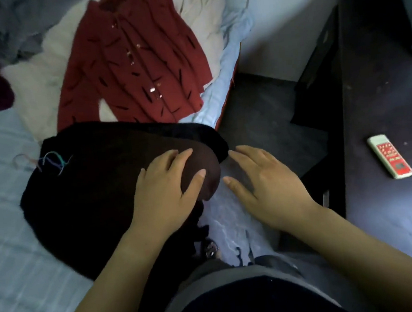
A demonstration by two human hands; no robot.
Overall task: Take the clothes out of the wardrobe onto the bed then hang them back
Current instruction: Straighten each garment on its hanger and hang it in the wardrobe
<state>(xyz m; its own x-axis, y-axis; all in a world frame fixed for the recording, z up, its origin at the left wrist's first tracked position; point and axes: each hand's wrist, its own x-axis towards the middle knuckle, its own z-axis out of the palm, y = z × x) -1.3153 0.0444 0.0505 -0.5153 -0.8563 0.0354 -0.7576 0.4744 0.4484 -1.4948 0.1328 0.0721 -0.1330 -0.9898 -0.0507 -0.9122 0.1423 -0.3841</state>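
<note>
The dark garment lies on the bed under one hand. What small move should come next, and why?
Probably the right hand should move left onto the dark garment and take its near edge. The left hand rests on it with relaxed fingers, while the right hand hovers open beside it over the bed, holding nothing. Lifting it likely needs both.

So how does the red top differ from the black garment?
The red top lies spread flat, untouched; the black garment is heaped, with the left hand resting on it. The red top shows dark dashes; the black garment looks plain apart from coloured threads. Both lie on the bed.
</note>
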